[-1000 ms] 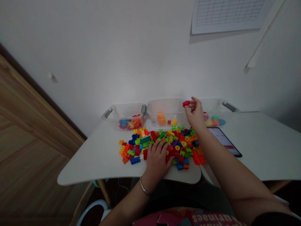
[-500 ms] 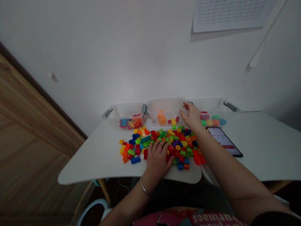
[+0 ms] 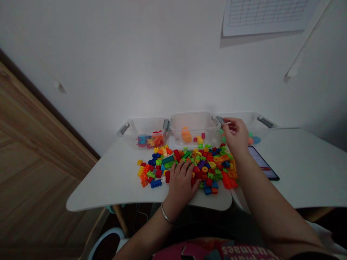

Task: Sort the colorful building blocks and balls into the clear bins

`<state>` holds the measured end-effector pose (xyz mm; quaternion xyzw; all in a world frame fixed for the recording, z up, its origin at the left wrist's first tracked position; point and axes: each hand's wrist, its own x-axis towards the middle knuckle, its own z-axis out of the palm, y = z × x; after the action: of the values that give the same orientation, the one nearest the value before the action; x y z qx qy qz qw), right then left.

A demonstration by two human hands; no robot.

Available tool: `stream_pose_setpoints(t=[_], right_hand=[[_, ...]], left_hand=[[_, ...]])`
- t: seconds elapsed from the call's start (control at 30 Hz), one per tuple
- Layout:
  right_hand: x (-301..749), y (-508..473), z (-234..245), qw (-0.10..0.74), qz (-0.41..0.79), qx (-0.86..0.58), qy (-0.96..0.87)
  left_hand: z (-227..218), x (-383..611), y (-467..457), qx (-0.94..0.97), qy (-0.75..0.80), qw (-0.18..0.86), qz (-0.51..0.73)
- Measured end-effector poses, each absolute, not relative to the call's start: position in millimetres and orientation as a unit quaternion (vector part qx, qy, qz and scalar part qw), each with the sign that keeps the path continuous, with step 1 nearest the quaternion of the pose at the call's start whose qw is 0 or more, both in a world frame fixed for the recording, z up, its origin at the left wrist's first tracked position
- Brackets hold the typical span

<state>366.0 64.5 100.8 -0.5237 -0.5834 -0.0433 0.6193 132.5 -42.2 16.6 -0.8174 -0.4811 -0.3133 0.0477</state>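
My left hand (image 3: 182,180) lies palm down on a heap of colourful toy building bricks (image 3: 214,166), its fingers spread and touching the bricks. What is under the palm is hidden. At the right end of the clear middle box (image 3: 193,121), the thumb and bent fingers of my right hand (image 3: 237,135) come together at the tip of a grey latch (image 3: 220,121). A large orange brick (image 3: 186,135) shows inside that box. Several small red and yellow pieces are seen near its front wall.
A clear left box (image 3: 143,124) holds mixed toy pieces. Behind my right hand stands a clear right box (image 3: 252,119) with round coloured pieces. A phone (image 3: 261,162) lies on the white table (image 3: 108,180), right of the bricks. Wall behind.
My right hand has moved right, from the middle box's right edge to the grey latch, and its fingers have drawn together. My left hand stays on the bricks.
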Motion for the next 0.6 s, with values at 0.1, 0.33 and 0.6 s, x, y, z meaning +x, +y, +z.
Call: stream_pose_setpoints(t=[0.1, 0.33, 0.6], right_hand=[[370.3, 50.1, 93.3, 0.569, 0.013, -0.533, -0.626], [362.2, 32.1, 60.2, 0.338, 0.054, -0.571, -0.746], [348.8, 23.0, 54.1, 0.196, -0.029, -0.617, -0.761]], left_hand=[[18.2, 132.7, -42.8, -0.817, -0.485, 0.046, -0.309], [20.1, 132.8, -44.0, -0.818, -0.487, 0.043, -0.303], [19.6, 133.2, -43.6, -0.817, -0.486, 0.050, -0.305]])
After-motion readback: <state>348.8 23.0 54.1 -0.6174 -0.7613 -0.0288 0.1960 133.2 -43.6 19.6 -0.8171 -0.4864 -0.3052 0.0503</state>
